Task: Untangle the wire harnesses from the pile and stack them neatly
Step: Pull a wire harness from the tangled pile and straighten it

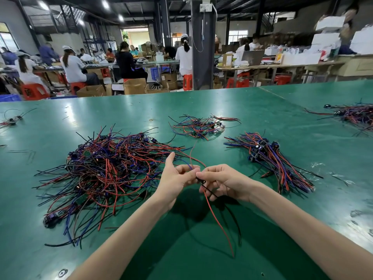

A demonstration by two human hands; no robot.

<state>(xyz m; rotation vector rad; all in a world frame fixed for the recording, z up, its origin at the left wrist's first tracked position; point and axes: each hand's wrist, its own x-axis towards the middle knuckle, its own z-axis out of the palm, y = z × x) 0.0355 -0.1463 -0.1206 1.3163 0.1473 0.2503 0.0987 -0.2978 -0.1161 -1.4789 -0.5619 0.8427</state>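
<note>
Both hands are meeting over the smooth, glossy green table (201, 259). Between them they are holding one wire harness (214, 214), lifted clear of the heaps.

The left hand (175, 176) is curling its fingers inward and pinching the thin wires near the harness's small black part, while its thumb is pointing straight up. The right hand (224, 180) is also curling, with thumb and forefinger pinching that same black part from the other side. A thin red wire and a black one are trailing from the grip toward 5 o'clock, bending softly down to the table. Other thin strands, one blue and one reddish, are rising toward 12 o'clock.

At 9 o'clock from the hands, the big tangled pile (109, 172) is lying in a loose, springy mound of red, blue and black wires, with small dark blocks and green circuit boards showing through. Its outer strands are reaching just beside the left hand.

At 12 o'clock, a smaller loose cluster (198, 126) is spreading flat in looping curls.

At 2 o'clock, the neat stack (274, 160) is lying well apart from the hands. Its wires are running straight and parallel, and its black blocks are bunching together at one end.

Far off at 2 o'clock, another heap (355, 115) is sitting at the table's edge of view.
</note>
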